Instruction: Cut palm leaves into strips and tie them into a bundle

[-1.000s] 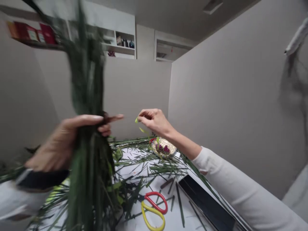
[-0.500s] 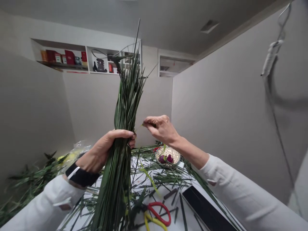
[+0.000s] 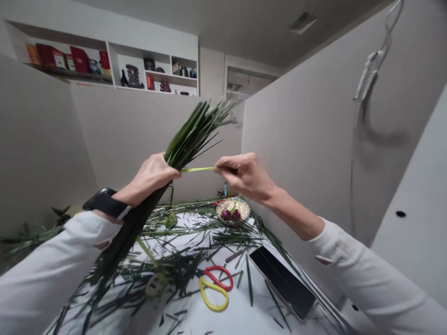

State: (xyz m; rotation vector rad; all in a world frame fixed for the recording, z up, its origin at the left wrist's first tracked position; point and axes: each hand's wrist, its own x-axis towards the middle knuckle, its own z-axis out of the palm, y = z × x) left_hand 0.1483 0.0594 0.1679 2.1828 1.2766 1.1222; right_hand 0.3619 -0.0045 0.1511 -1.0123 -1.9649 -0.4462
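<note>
A thick bundle of long green leaves (image 3: 190,137) leans to the upper right, its upper tips blurred. My left hand (image 3: 155,177) is wrapped round the bundle's middle. From that grip a thin yellow-green strip (image 3: 198,169) runs straight and taut across to my right hand (image 3: 244,174), whose thumb and fingers pinch its end. The lower part of the bundle hangs past my left forearm toward the table. Below my hands lie scissors (image 3: 215,286) with one red and one yellow handle loop, their blades hidden among cut leaves.
Cut leaf pieces (image 3: 185,260) are strewn over the white table (image 3: 240,293). A black phone (image 3: 284,281) lies at the right. Farther back stands a woven basket (image 3: 233,204) with purple items. Walls enclose the table, and a white power strip (image 3: 368,74) hangs at the right.
The bundle has swung from nearly upright to tilted right, and my left hand has turned with it. The strip between my hands is now longer and clearly visible. The view has shifted.
</note>
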